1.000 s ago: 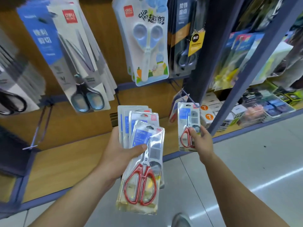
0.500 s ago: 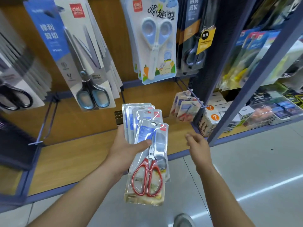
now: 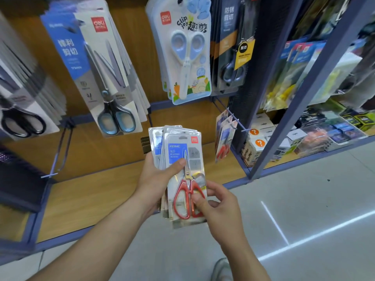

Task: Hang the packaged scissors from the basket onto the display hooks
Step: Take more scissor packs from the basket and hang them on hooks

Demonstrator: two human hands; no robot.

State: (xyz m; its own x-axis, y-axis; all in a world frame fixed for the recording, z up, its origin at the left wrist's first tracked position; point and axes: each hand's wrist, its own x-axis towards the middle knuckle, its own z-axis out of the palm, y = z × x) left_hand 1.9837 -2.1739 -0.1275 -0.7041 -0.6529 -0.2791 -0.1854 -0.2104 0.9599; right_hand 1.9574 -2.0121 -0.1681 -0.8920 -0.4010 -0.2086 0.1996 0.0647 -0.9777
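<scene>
Shop aisle, a wood-backed display panel (image 3: 91, 155) above a pale tiled floor (image 3: 304, 199). The upper pegs are already stocked with other lines: long blue-handled scissors (image 3: 115, 120) and a children's "Clip Joy" pack (image 3: 186, 57). The left hand (image 3: 156, 179) carries a stack of packaged red-handled scissors (image 3: 157, 138) upright in front of the panel, its grip closed round the bundle with the thumb laid across the front pack (image 3: 182, 151). The right hand (image 3: 221, 207) is at that pack's lower right corner, grip pinched on it with the thumb over a red handle and the fingers behind. It looks like the start of peeling one off. To the right, a display hook (image 3: 236, 121) juts from the post and bears a few hung packs (image 3: 223, 138) of the same red sort, blurred, so no count is possible. The outer part of the wire shows bare. A bare hook (image 3: 60, 151) also stands out at lower left. Judgement: the task is partly done. Some packs are up and several lie fanned in the stack (at least four edges show). Each must be separated, its slot lined up and slid onto the wire. The basket is not plainly in view, so what it holds is unknown.
</scene>
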